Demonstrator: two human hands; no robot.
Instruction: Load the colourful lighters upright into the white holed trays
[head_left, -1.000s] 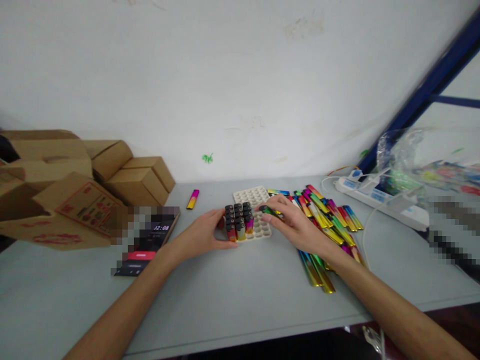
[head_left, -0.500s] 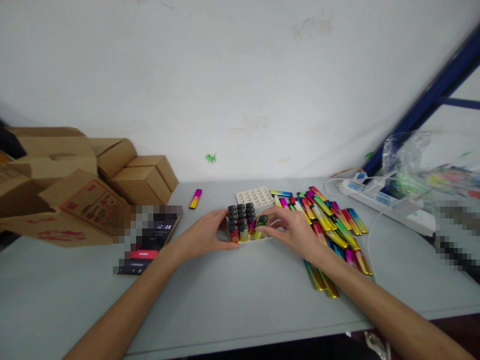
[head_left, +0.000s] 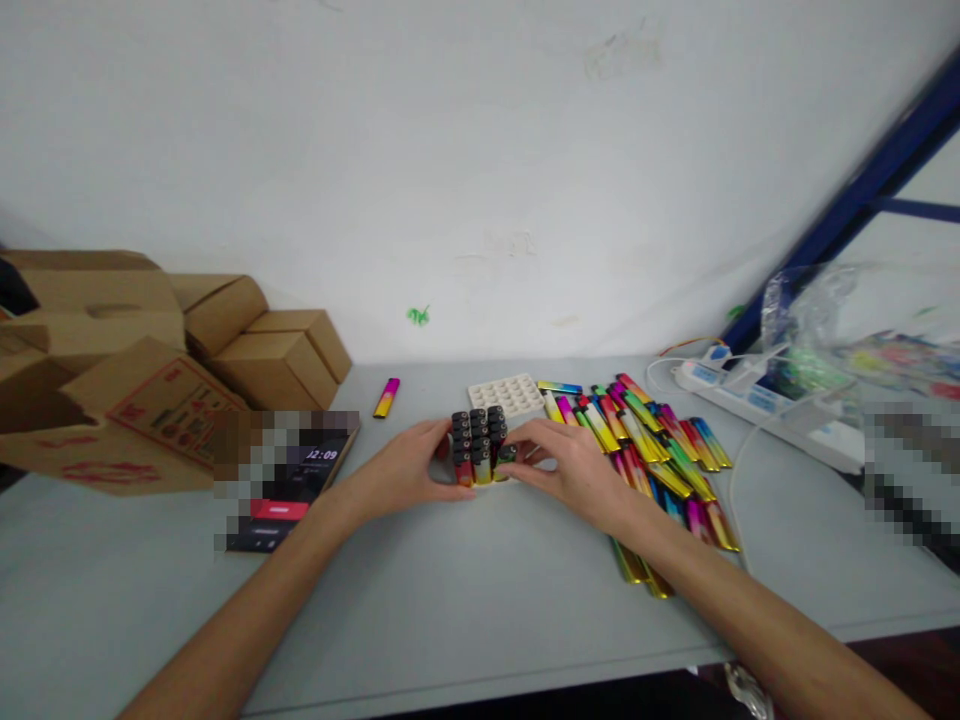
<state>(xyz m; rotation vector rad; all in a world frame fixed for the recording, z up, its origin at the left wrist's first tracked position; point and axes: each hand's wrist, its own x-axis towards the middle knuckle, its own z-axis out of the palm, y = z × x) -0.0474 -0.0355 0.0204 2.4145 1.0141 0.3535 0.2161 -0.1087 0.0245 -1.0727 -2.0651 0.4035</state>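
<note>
Upright lighters with black tops stand packed in rows in a small white tray. My left hand curls round the left end of this tray, thumb along the front edge, fingers behind the lighters. Between the thumb and fingers of my right hand is a green lighter, held tilted at the front right of the rows. Its lower part is hidden. To the right of my right hand lies a loose pile of shiny multicoloured lighters.
Behind my hands lies a second white tray with slots. A single pink-yellow lighter lies back left. Cardboard boxes and a phone stand left; a power strip with cables and a plastic bag are on the right.
My right hand has moved slightly left with the green lighter, bringing it lower and closer against the standing rows. My left hand keeps its place at the tray.
</note>
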